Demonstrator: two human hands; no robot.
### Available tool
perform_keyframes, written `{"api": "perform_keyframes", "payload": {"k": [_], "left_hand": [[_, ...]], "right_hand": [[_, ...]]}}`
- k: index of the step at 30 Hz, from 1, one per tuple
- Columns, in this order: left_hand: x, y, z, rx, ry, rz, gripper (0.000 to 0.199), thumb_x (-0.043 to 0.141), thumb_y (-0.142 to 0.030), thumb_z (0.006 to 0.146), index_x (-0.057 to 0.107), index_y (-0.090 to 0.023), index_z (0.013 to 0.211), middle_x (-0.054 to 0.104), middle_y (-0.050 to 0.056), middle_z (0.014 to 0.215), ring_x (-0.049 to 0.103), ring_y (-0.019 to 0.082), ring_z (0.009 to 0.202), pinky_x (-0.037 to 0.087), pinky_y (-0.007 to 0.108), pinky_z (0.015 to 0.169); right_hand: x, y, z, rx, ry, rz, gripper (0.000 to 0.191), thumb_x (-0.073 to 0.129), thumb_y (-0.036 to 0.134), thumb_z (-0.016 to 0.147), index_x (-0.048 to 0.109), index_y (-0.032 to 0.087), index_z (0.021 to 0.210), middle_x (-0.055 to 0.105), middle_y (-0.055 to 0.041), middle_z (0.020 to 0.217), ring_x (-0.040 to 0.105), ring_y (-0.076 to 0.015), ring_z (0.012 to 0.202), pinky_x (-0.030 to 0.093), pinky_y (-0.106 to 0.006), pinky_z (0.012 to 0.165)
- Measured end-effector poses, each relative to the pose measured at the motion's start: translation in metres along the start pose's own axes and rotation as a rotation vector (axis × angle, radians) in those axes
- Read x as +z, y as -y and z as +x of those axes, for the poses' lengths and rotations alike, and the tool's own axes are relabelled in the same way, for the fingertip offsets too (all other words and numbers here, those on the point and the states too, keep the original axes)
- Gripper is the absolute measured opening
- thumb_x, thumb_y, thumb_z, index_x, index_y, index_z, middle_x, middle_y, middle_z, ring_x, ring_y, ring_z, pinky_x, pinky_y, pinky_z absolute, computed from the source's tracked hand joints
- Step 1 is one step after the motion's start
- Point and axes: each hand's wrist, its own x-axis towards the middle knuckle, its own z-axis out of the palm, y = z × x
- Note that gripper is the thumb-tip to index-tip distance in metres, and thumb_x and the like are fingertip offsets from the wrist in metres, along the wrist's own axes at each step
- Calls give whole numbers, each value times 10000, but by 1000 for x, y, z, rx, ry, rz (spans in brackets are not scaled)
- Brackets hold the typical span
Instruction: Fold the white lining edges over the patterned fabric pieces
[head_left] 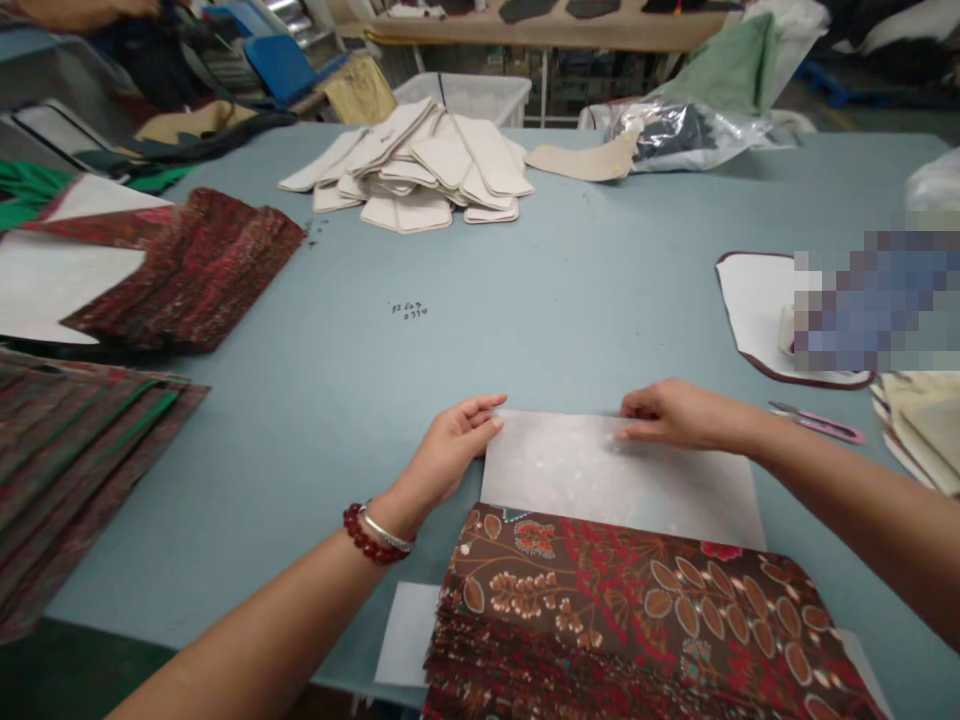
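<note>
A pale sheet point(570, 465) with a faintly mottled face lies behind a stack of brown floral fabric pieces point(645, 590). Its near part meets the stack's far edge. At the sheet's far left corner is my left hand point(446, 445), thumb in front and fingers behind, closed on the corner. My right hand point(679, 415) pinches the far edge further right, with its fingers curled. A bead bracelet and a silver bangle circle my left wrist. Right of my right hand lies a pair of pink-handled thread snips point(829, 427).
Dark patterned fabric stacks point(202, 270) lie at the left. Cream panels point(435, 165) are heaped at the back of the blue-grey table point(360, 370), near a plastic bag point(675, 130). At the right sit a brown-edged white panel point(757, 300) and cream pieces point(922, 420).
</note>
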Motion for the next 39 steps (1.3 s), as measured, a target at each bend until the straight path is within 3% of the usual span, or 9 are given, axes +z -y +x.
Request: {"api": "perform_keyframes", "payload": {"k": [2,5,9,13,18,21,24,31,39], "left_hand": [[-5,-5,9,179,35,315,314,667,-218,865,679,-188,1177,711,58,975,646,161,848,519,324,797],[-11,-8,19,445,81,701,187,600,-143,893,712,-193,1033,686,48,935,620,170,860,499,347,821],[-20,2,25,647,111,830,212,536,-100,923,717,-201,972,631,43,919,599,161,858,498,311,773],[-32,14,26,782,145,942,239,506,-154,970,730,-217,1024,608,63,943,577,178,879,491,312,763],[-33,1,26,786,323,1207,313,420,-232,1024,702,-233,1160,601,90,951,527,208,865,454,332,774],[-23,-16,27,750,461,1244,330,470,-220,996,644,-275,1271,583,83,914,508,215,839,436,324,782],[-16,-28,27,770,527,1240,333,504,-179,967,639,-283,1253,574,73,885,494,208,792,420,323,782],[-27,-28,21,806,497,1387,257,443,-153,994,667,-197,1111,610,103,976,523,218,848,446,352,786],[-38,-23,18,892,458,1565,282,413,-139,1001,655,-163,1142,636,119,1049,562,236,941,509,381,819]], "right_hand": [[7,7,12,-35,-18,45,147,634,322,922,713,198,907,664,-37,731,574,-174,643,448,-320,603],[28,14,22,-140,-175,103,198,548,247,951,716,205,1047,672,-81,914,614,-212,833,485,-360,751],[53,8,16,-243,-368,143,289,461,241,1009,722,230,1133,626,-87,939,588,-216,883,494,-358,763],[58,2,7,-334,-408,-12,327,415,200,1034,715,236,1160,602,-92,957,541,-219,878,469,-363,753],[49,13,5,-400,-266,-284,359,383,147,1030,612,157,1306,578,-124,1008,496,-248,911,449,-379,807],[43,23,8,-390,-165,-444,446,402,108,1003,506,185,1430,561,-118,1007,489,-269,914,436,-383,823],[37,26,9,-388,-111,-516,438,426,119,1002,496,199,1427,563,-104,994,489,-273,904,428,-375,799],[24,-9,-16,-412,-95,-425,290,363,139,1038,596,162,1207,588,-111,1055,499,-250,965,433,-373,847],[5,-50,-61,-362,-138,-340,329,362,96,1006,626,167,1188,632,-124,1064,539,-245,958,465,-407,842]]}}
